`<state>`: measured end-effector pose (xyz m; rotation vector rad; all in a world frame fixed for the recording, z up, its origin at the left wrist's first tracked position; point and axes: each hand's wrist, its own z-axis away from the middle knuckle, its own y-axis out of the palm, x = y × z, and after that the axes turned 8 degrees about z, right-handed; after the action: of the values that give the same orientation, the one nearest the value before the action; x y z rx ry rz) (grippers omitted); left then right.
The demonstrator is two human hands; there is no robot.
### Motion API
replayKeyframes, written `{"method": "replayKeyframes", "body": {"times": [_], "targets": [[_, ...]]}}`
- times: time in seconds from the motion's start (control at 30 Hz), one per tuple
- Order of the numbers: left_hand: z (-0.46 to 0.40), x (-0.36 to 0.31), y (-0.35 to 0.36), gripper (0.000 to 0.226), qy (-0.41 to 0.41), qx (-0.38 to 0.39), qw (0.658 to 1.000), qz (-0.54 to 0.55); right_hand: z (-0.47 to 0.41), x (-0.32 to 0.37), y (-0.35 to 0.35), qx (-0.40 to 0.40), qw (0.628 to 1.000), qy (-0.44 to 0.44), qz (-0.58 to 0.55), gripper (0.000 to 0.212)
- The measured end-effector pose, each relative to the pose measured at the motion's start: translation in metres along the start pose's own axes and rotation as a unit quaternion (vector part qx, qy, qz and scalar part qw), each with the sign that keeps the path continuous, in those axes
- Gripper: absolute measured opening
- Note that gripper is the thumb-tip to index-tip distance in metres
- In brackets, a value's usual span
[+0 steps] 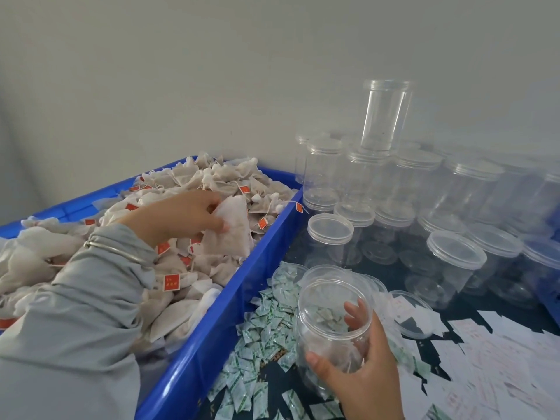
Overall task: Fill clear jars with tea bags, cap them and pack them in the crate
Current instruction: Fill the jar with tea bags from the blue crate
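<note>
My left hand (181,215) pinches one tea bag (231,230) over the blue crate (212,338), which is heaped with more bags than I can count. My right hand (360,368) wraps around an open jar (330,325), near and right of the crate, tilted, with a few bags inside. Green-and-white sachets (260,353) lie scattered on the table beside the crate. Far right, capped empty jars (454,262) crowd together, too many to count, one uncapped jar (386,113) standing on top. White slips (491,368) lie at the near right.
</note>
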<state>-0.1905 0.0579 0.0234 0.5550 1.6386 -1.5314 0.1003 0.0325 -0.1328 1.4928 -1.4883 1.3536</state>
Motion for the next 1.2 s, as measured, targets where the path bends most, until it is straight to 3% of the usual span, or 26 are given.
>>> {"method": "replayKeyframes", "body": {"times": [0.07, 0.17, 0.33, 0.43, 0.5, 0.57, 0.6, 0.7, 0.77, 0.87, 1.07, 1.2], "targets": [[0.004, -0.007, 0.005, 0.037, 0.013, 0.013, 0.987, 0.159, 0.001, 0.001, 0.000, 0.006, 1.000, 0.001, 0.000, 0.094], [0.009, -0.017, 0.015, 0.060, 0.053, 0.061, 0.958, 0.276, 0.000, 0.004, 0.000, 0.012, 1.000, -0.002, 0.001, 0.093], [0.020, -0.036, 0.038, 0.023, 0.100, 0.158, 0.892, 0.411, 0.001, 0.004, 0.003, 0.006, 1.000, 0.006, 0.012, 0.096], [0.025, -0.044, 0.058, 0.022, 0.104, 0.205, 0.852, 0.471, 0.004, 0.006, 0.004, 0.022, 0.999, 0.000, 0.033, 0.109], [0.028, -0.046, 0.073, 0.024, 0.118, 0.217, 0.873, 0.420, 0.003, 0.006, 0.006, 0.016, 0.999, 0.005, 0.035, 0.108], [0.030, -0.045, 0.085, 0.029, 0.172, 0.178, 0.939, 0.241, 0.002, 0.002, 0.006, -0.001, 0.999, 0.011, 0.034, 0.097], [0.032, -0.045, 0.090, 0.027, 0.202, 0.164, 0.955, 0.144, 0.001, 0.001, 0.006, -0.007, 0.999, 0.012, 0.037, 0.094], [0.040, -0.044, 0.102, 0.020, 0.262, 0.177, 0.948, -0.016, 0.000, 0.000, 0.004, -0.023, 0.999, 0.008, 0.042, 0.091], [0.043, -0.043, 0.109, 0.014, 0.302, 0.147, 0.939, -0.077, 0.000, 0.002, 0.004, -0.026, 0.999, 0.003, 0.043, 0.092], [0.041, -0.042, 0.118, 0.008, 0.343, 0.080, 0.932, -0.087, 0.001, 0.002, 0.005, -0.013, 0.999, 0.011, 0.034, 0.094], [0.036, -0.043, 0.109, 0.022, 0.341, 0.090, 0.935, -0.034, -0.002, 0.009, 0.002, 0.007, 0.999, 0.021, -0.022, 0.091], [0.006, -0.026, 0.075, 0.026, 0.261, -0.059, 0.962, -0.055, 0.001, 0.008, 0.001, -0.006, 0.999, 0.015, -0.039, 0.086]]}}
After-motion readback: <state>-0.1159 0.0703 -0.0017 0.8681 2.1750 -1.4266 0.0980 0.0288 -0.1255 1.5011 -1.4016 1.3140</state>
